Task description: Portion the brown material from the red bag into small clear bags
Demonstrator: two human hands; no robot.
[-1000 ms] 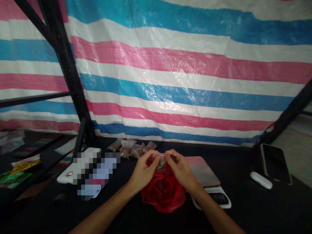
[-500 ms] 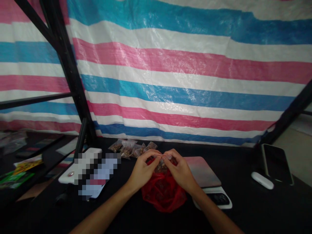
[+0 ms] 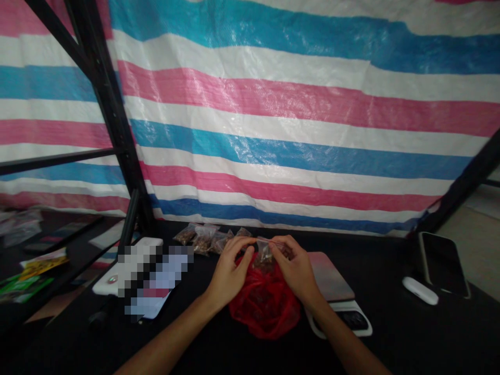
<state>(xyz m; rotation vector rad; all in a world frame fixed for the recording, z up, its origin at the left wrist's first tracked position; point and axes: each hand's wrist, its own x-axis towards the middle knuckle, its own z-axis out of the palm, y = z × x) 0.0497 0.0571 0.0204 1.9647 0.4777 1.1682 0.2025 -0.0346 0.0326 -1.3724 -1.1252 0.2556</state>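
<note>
A small clear zip bag [image 3: 264, 255] with brown bits in it stands over a red plastic bag [image 3: 267, 307]. My right hand [image 3: 297, 268] pinches the zip bag's top edge at its right side, thumb in front. My left hand [image 3: 230, 273] is at the other side, thumb and forefinger apart, the forefinger tip close to the bag's top left corner. Whether that fingertip touches the bag I cannot tell. The red bag lies crumpled on the black table [image 3: 211, 344], between my forearms, with dark contents dimly visible through it.
Several filled zip bags [image 3: 203, 239] lie behind my left hand. A kitchen scale [image 3: 332, 278] sits right of the red bag. Farther right are a white case [image 3: 420, 290] and a dark-screened phone [image 3: 445, 263]. Left are a white device [image 3: 150, 244], a blurred-out phone [image 3: 162, 304] and a black frame post [image 3: 113, 120].
My left thumb has come away from the zip bag's top edge, and the hands have moved slightly apart. My right hand still pinches the bag, now more plainly visible.
</note>
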